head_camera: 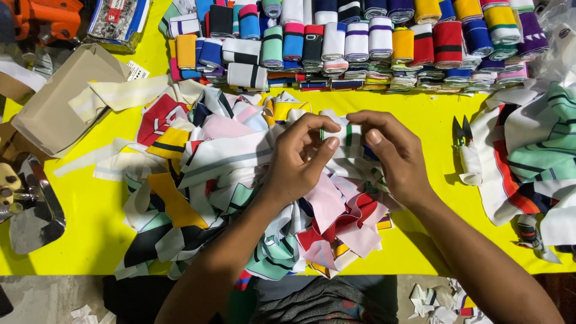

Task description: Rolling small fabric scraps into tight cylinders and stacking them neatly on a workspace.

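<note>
1. The left hand [297, 159] and right hand [393, 156] both pinch a small white strip with a green stripe [347, 135], held just above the loose fabric pile [222, 180].
2. Thread snips [462, 133] lie right of the pile.
3. Folded rolls [360, 42] are stacked beyond the pile.

Beside the tan cardboard box [63, 99] I see a small white paper label [137, 71], and above it a clear-wrapped flat package [118, 21], blue-edged with red.

Head camera looks down (close) at table [420, 114].
</note>
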